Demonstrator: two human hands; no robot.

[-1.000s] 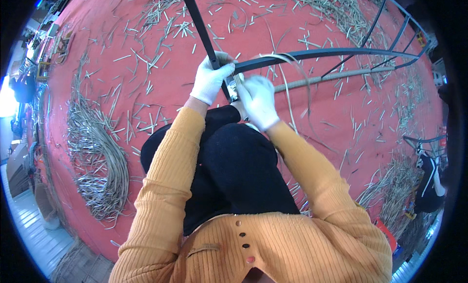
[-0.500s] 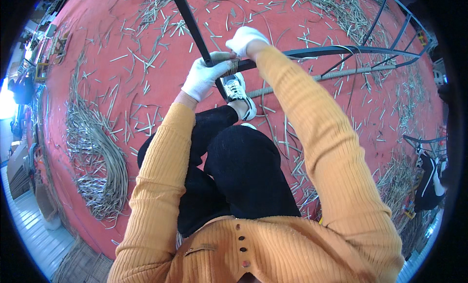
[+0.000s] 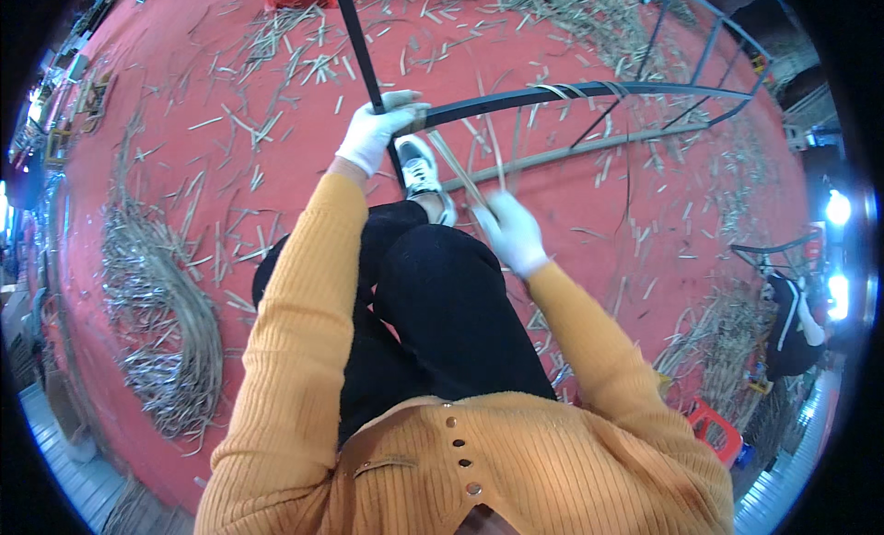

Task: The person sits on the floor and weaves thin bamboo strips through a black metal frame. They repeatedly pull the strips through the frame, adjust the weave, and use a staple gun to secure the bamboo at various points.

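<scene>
A dark metal frame [image 3: 516,99] stands before me, its curved bar running off to the right. At the corner by the upright bar, my left hand [image 3: 376,132], in a white glove, is closed around the frame. Beside its fingers a short stretch of the bar is wrapped in tan strip [image 3: 419,122]. My right hand [image 3: 514,236], also gloved and slightly blurred, is closed on a tan weaving strip [image 3: 453,162] that runs down from the wrapped part. More strip loops [image 3: 575,90] hang over the curved bar farther right.
Below the curved bar runs a wrapped lower bar [image 3: 589,151]. Cut strip pieces litter the red floor [image 3: 304,157]. A long bundle of strips [image 3: 175,323] lies at left. My shoe [image 3: 421,176] is beside the frame corner. A red plastic stool [image 3: 714,431] is at lower right.
My right hand has come from above the bar down below it, toward me, drawing the strip along. My left hand keeps its hold at the corner. The view has shifted slightly.
</scene>
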